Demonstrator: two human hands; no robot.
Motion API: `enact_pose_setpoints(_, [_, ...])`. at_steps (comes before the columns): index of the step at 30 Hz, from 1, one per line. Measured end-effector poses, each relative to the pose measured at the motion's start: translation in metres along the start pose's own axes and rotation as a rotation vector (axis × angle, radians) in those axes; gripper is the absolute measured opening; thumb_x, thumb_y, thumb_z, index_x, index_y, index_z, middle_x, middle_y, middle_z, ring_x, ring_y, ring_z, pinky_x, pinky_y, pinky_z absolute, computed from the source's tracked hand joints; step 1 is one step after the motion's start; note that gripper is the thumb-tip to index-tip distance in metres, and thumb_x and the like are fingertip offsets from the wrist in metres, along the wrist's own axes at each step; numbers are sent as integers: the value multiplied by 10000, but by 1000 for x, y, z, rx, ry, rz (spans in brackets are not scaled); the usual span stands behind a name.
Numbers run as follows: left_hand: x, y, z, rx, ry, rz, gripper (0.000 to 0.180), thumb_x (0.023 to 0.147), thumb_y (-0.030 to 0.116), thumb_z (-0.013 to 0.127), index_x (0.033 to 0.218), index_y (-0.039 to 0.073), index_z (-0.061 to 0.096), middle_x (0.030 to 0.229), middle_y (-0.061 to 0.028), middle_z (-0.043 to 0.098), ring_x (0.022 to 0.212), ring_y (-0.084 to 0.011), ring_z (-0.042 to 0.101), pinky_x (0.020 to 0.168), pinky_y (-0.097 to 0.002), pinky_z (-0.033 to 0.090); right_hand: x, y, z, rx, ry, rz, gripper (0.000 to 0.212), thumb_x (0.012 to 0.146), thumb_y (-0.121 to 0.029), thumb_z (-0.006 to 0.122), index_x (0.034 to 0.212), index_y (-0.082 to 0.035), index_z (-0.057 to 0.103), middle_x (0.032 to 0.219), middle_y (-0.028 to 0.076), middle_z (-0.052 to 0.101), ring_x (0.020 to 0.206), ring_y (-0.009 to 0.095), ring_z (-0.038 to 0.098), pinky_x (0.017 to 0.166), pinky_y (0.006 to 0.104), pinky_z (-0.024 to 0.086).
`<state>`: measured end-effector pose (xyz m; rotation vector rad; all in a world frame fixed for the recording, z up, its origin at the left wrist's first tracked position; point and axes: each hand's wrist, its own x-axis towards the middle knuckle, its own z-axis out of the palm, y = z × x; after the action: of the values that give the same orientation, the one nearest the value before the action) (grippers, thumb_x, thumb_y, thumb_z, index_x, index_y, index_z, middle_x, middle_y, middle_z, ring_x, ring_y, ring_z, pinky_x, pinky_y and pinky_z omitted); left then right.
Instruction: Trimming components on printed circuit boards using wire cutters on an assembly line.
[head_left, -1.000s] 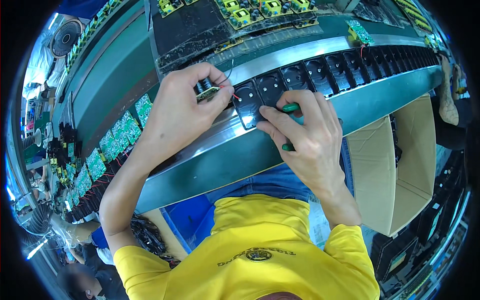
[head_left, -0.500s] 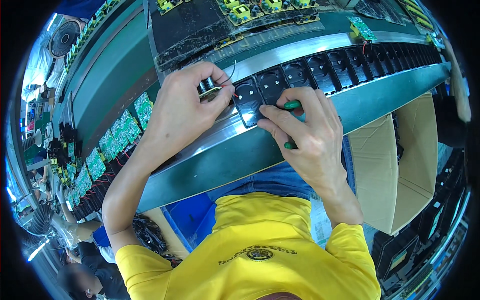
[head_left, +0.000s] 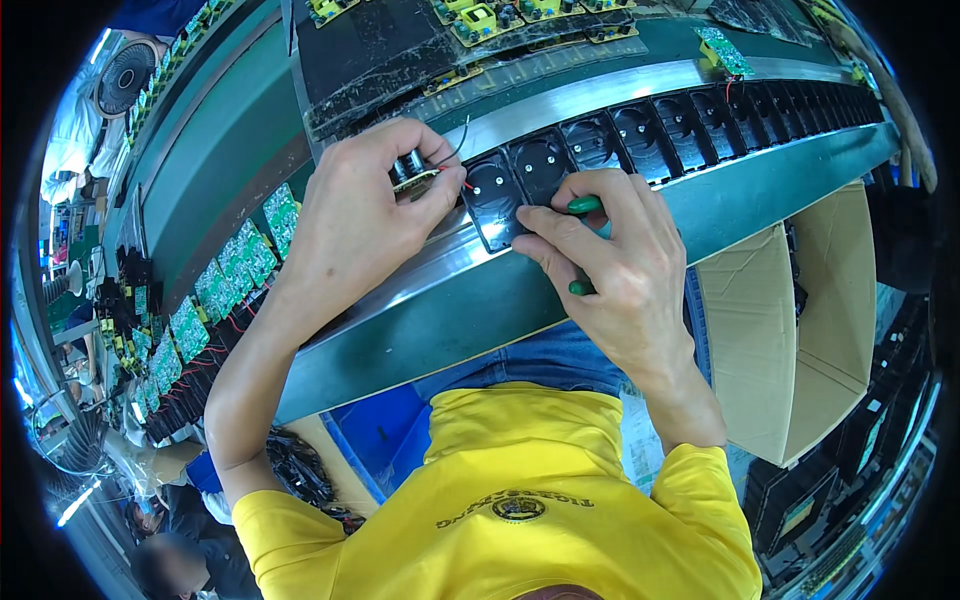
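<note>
In my left hand a small circuit board with dark cylindrical parts is pinched between thumb and fingers. A black wire sticks up from it, and a red wire runs toward the nearest black plastic case. My right hand is closed round green-handled pliers, whose two grip ends poke out from the fingers; their jaws are hidden. Its thumb and forefinger meet at the right edge of that same case. Whether they pinch anything there is too small to tell.
A row of black cases runs rightward along a metal strip on the green bench. One green board stands on the row. More boards line up at left. An open cardboard box sits at right, a blue bin below.
Almost nothing differs. My left hand and its board have shifted slightly left, and the cases have moved a touch up and left in the view; the right hand keeps its hold.
</note>
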<state>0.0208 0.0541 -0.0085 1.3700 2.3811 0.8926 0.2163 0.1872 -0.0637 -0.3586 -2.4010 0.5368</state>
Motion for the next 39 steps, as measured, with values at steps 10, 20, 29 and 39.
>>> enact_pose_setpoints(10, [-1, 2, 3, 36, -74, 94, 61, 960, 50, 789, 991, 6, 761, 930, -29, 756, 781, -162, 622, 710, -288, 495, 8, -6, -9, 141, -10, 23, 413, 808, -94, 963, 1206, -86, 853, 1107, 32, 675, 913, 188, 594, 790, 315, 519])
enact_pose_setpoints(20, [2, -27, -10, 241, -141, 445, 95, 969, 86, 769, 1053, 113, 806, 1082, 16, 734, 895, -210, 673, 786, -343, 552, 75, 7, 0, 1504, 71, 314, 482, 1184, -466, 485, 1250, -49, 717, 910, 59, 610, 754, 140, 483, 704, 291, 385])
enact_pose_setpoints(29, [0, -38, 2, 343, -18, 563, 150, 944, 92, 755, 1078, 146, 794, 1089, 23, 701, 916, -197, 650, 766, -334, 556, 92, -11, 52, 1687, 283, 440, 507, 1196, -486, 386, 1070, -81, 663, 812, 12, 487, 712, 136, 426, 684, 303, 365])
enact_pose_setpoints(39, [0, -33, 0, 288, -16, 557, 116, 957, 71, 749, 1067, 107, 761, 1061, -8, 704, 887, -228, 666, 739, -342, 551, 89, -6, 60, 1519, 136, 294, 355, 1184, -372, 471, 1092, -79, 649, 856, 25, 512, 715, 131, 421, 681, 300, 372])
